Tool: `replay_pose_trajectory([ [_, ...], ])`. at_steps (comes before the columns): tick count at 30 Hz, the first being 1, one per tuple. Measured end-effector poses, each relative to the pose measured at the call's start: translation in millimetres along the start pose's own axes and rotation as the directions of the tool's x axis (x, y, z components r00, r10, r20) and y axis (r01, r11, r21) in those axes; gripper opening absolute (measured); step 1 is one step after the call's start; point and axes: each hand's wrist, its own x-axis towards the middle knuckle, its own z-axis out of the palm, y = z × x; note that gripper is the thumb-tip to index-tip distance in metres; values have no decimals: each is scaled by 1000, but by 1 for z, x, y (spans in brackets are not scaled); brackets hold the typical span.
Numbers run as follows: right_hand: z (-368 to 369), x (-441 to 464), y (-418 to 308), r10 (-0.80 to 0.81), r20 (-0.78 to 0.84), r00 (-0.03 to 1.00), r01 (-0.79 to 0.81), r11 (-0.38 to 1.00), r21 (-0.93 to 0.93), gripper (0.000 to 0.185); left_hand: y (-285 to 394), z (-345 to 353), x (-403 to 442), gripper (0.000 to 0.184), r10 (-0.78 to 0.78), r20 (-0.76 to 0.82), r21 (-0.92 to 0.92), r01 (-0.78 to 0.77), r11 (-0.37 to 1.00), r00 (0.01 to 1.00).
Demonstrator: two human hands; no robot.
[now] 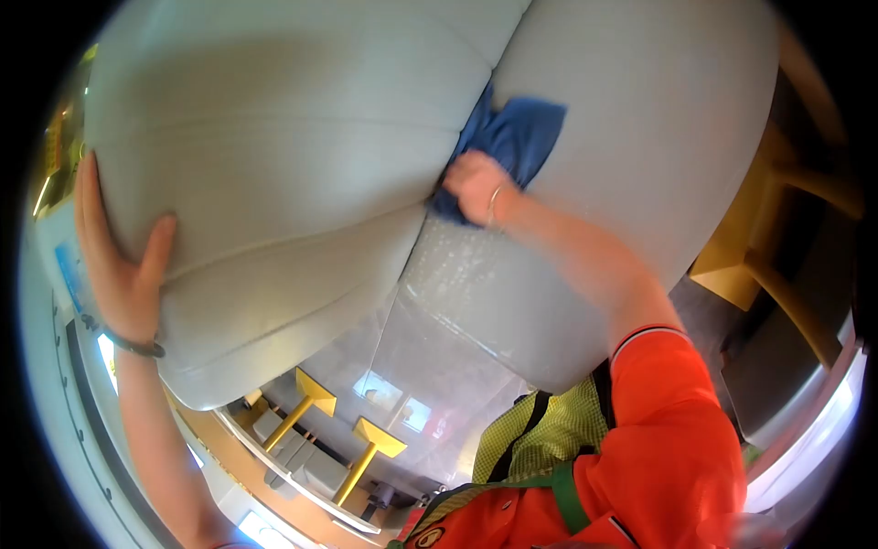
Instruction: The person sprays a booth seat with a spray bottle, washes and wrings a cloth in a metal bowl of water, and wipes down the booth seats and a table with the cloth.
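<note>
A blue cloth (529,137) lies bunched where the grey padded backrest (302,119) meets the grey seat (658,119). My right hand (477,186) is closed on the cloth and presses it into the seam between the two. Small pale specks and wet-looking marks show on the seat just below the cloth. At the far left my left hand (123,274) rests on the edge of the backrest, fingers stretched and thumb apart, holding nothing.
Yellow table stands (370,448) and a curved counter (274,485) show at the bottom. A yellow wooden chair (745,265) stands at the right, by a dark grey seat (777,375). The grey floor (430,366) has reflections.
</note>
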Motion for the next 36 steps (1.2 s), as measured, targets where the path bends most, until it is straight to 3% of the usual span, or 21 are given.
replay_pose_trajectory([
  [3, 56, -22, -86, -42, 57, 997, 32, 984, 173, 11, -16, 3, -4, 68, 10, -12, -94, -11, 996, 1000],
  [8, 92, -107, -191, -295, 267, 917, 222, 936, 273, 12, -19, 3, -7, 64, -33, -23, -111, 30, 993, 999],
  [11, 67, -160, -202, -401, 427, 810, 332, 915, 230, 9, -20, 1, -12, 63, -49, -21, -136, 46, 990, 999],
  [12, 55, -160, -187, -404, 439, 802, 342, 914, 217, 9, -17, 3, -10, 63, 5, -53, -117, -12, 993, 999],
  [14, 28, -148, -161, -404, 466, 787, 224, 891, 395, 11, -17, 6, -7, 63, 36, -72, -78, -41, 996, 997],
  [17, -34, -96, -92, -8, 464, 886, -79, 983, 167, 14, -19, 4, -7, 64, 32, -73, -39, -35, 999, 997],
  [19, -59, -87, 2, -79, 74, 994, 83, 995, -50, 26, -16, 2, -5, 65, 38, -75, -8, -39, 999, 996],
  [20, -91, -80, 43, -56, 79, 995, 72, 971, -229, 33, -15, 3, -4, 66, 51, -75, 23, -49, 999, 996],
  [21, -122, -74, 77, 54, 42, 998, -37, 942, -334, 36, -15, 2, -4, 66, 51, -75, 18, -49, 999, 996],
  [22, -147, -71, 112, 139, -51, 989, -147, 908, -393, 42, -19, 3, -8, 67, 28, -60, -5, -28, 1000, 998],
  [23, -177, -69, 127, 310, -89, 947, -308, 787, -535, 52, -19, 4, -10, 68, 9, -45, -29, -10, 1000, 999],
  [25, -212, -68, 139, 546, -270, 793, -593, 590, -548, 62, -14, 0, -10, 67, -3, -41, -41, 1, 999, 999],
  [27, -201, -58, 126, 610, 55, 791, -460, 651, -604, 57, -13, 2, -7, 67, 1, -72, 8, 0, 1000, 997],
  [29, -138, -86, 93, 293, 171, 941, -171, 844, -508, 49, -17, 8, -8, 67, 16, -68, 1, -16, 1000, 998],
  [30, -99, -109, 56, 131, 115, 985, -71, 904, -422, 40, -20, 9, -7, 67, 6, -60, 17, -5, 1000, 998],
  [31, -62, -128, 3, 240, 105, 965, -209, 946, -246, 36, -22, 8, -7, 66, -4, -61, 41, 6, 999, 998],
  [32, -45, -139, -46, 261, 339, 904, -253, 965, -68, 34, -22, 9, -7, 66, 34, -74, 70, -29, 997, 997],
  [33, -12, -173, -95, 248, 321, 914, -294, 951, 102, 34, -21, 9, -7, 66, 48, -76, 72, -43, 996, 996],
  [34, -27, -178, -134, 44, 566, 823, 34, 992, -125, 37, -21, 9, -5, 65, 78, -91, 44, -74, 996, 993],
  [35, -15, -209, -162, 10, 521, 853, -5, 1000, -12, 41, -23, 8, -3, 65, 106, -103, 15, -105, 994, 989],
  [36, -25, -234, -184, -6, 570, 821, -8, 1000, 22, 41, -20, 13, -2, 65, 109, -93, -11, -111, 994, 990],
])
